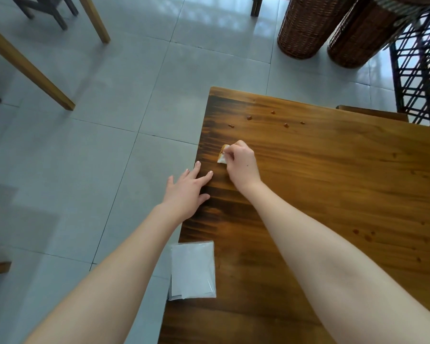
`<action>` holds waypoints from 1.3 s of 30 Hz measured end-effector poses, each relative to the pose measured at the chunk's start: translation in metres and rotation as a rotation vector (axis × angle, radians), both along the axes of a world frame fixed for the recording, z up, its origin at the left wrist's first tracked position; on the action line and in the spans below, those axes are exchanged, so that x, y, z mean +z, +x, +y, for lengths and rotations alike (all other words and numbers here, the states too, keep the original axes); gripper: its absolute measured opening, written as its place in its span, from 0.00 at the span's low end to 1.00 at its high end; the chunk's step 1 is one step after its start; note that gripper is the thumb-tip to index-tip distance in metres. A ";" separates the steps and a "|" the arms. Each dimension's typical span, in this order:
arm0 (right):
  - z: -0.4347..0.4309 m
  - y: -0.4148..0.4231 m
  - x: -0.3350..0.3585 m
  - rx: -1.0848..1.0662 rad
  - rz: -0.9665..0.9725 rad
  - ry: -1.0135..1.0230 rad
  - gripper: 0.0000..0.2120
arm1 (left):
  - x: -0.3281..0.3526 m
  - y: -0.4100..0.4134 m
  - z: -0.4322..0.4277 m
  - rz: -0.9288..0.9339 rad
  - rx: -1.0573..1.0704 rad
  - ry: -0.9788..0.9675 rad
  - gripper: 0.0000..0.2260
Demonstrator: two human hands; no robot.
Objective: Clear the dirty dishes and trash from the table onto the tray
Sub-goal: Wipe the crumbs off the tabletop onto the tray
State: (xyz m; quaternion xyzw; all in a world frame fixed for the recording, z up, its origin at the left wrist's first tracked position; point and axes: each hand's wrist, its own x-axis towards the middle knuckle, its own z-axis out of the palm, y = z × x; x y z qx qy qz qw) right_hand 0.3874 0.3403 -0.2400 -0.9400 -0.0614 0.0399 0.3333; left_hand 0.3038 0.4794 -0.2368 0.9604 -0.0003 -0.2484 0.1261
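We found a small stained scrap of tissue [222,156] near the left edge of the table [333,184], pinched in the fingertips of the right hand [242,166] and apparently touching the wood. The left hand [186,192] lay flat and released at the table edge, holding nothing. Several brown specks [249,117] lay beyond the scrap. A white tissue packet [193,269] overhung the near edge. No dishes or tray were in view; we judged the work far advanced, with only residue outstanding
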 end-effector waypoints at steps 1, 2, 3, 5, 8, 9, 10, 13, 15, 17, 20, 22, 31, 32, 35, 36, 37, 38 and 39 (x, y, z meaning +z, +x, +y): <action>-0.007 0.007 0.001 -0.025 0.003 0.003 0.08 | 0.000 -0.001 0.001 0.006 0.004 -0.012 0.28; -0.013 0.015 0.003 -0.086 0.004 0.010 0.08 | -0.001 -0.002 0.001 0.009 0.009 -0.022 0.28; -0.018 0.021 0.003 -0.153 0.005 0.013 0.08 | -0.001 -0.002 0.001 0.006 0.015 -0.027 0.28; -0.017 0.024 0.002 -0.233 0.002 0.008 0.08 | -0.003 -0.002 0.000 -0.006 0.027 -0.032 0.28; 0.003 0.014 -0.002 -0.188 -0.005 0.019 0.08 | -0.005 -0.001 -0.001 -0.027 0.025 -0.025 0.27; 0.010 0.009 -0.003 -0.130 -0.012 0.015 0.08 | -0.005 -0.001 -0.001 -0.036 0.020 -0.018 0.27; 0.015 0.005 -0.005 -0.074 -0.025 0.006 0.08 | -0.005 -0.001 -0.001 -0.047 0.016 -0.009 0.26; 0.010 0.009 -0.007 0.078 -0.070 -0.029 0.08 | -0.005 0.000 -0.003 -0.088 0.000 0.012 0.24; 0.003 0.015 -0.007 0.187 -0.097 -0.069 0.08 | -0.003 0.001 -0.004 -0.102 0.003 0.005 0.24; 0.001 0.026 -0.007 0.188 -0.120 -0.078 0.08 | -0.001 0.000 -0.003 -0.108 -0.003 0.004 0.23; 0.000 0.055 -0.005 0.044 -0.099 -0.019 0.08 | 0.000 -0.003 0.001 -0.091 -0.017 0.002 0.24; -0.003 0.076 -0.003 -0.077 -0.068 0.023 0.08 | 0.000 -0.002 0.002 -0.063 -0.017 -0.006 0.24; 0.018 0.056 -0.015 0.027 -0.128 -0.017 0.08 | 0.002 0.009 0.000 -0.050 -0.029 0.029 0.23; 0.016 0.061 -0.013 0.035 -0.116 -0.003 0.08 | 0.002 0.008 0.000 -0.043 -0.034 0.029 0.23; 0.002 0.083 -0.005 -0.021 -0.079 0.014 0.09 | 0.004 0.007 0.006 -0.070 -0.043 0.011 0.23; -0.007 0.093 -0.003 -0.086 -0.069 0.014 0.09 | 0.005 0.007 0.008 -0.098 -0.028 -0.004 0.22; -0.018 0.102 -0.002 -0.152 -0.059 0.012 0.08 | 0.006 0.007 0.009 -0.131 -0.003 -0.024 0.21; -0.029 0.108 -0.002 -0.197 -0.054 0.004 0.08 | 0.007 0.008 0.009 -0.162 0.028 -0.045 0.20; -0.037 0.111 -0.003 -0.219 -0.054 -0.012 0.08 | 0.008 0.010 0.010 -0.188 0.057 -0.062 0.20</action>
